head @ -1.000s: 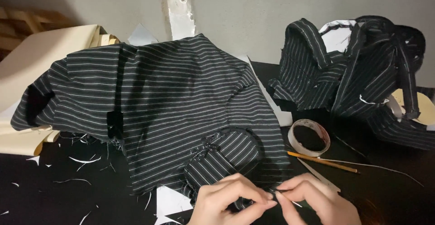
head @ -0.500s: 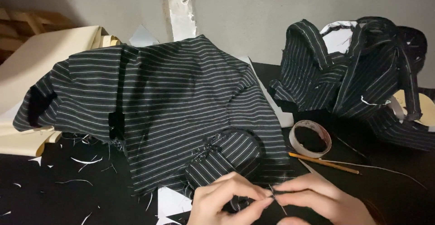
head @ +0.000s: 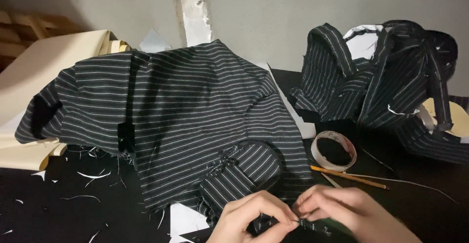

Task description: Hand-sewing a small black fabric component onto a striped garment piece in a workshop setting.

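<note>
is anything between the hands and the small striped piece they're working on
Nothing visible. The left hand and right hand already pinch the edge of the small striped piece between their fingers. The tape roll and pencil lie off to the right.

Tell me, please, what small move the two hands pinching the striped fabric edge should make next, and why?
Probably a short, gentle pull by the right hand away from the left hand. Both pinch the same spot on the frayed edge of the striped fabric piece, fingertips almost touching, as if gripping a loose thread. The left hand would best hold the cloth steady meanwhile. What lies between the fingertips is too small to tell.
</note>
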